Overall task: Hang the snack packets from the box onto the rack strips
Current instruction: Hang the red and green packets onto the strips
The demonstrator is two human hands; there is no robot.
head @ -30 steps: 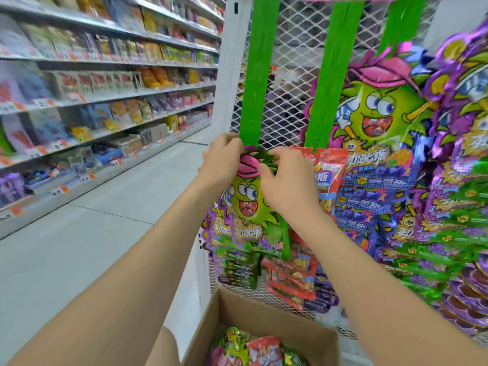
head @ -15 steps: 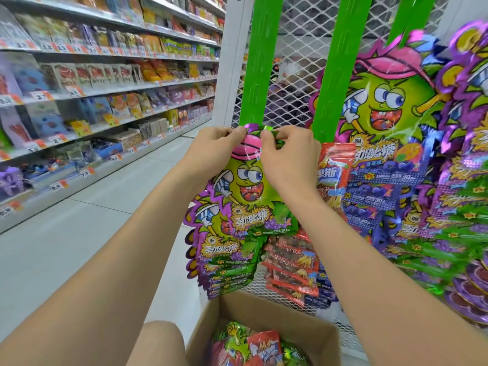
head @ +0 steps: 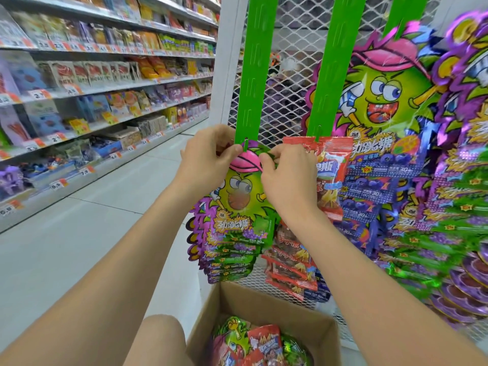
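Green strips (head: 257, 75) cut off at top, cardboard box (head: 264, 299) cropped at bottom, price tags (head: 39, 94) unreadably small, snack packet's (head: 241, 207) top corners under left hand (head: 203, 161) and right hand (head: 289, 180).

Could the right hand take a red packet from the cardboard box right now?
Probably not yet: the right hand is busy pinching the green packet at the leftmost green strip. Once freed, the open box below, with its red packet, looks unobstructed.

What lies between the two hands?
Head view: the lower tip of the leftmost green plastic strip and the pink top of the green cartoon snack packet.
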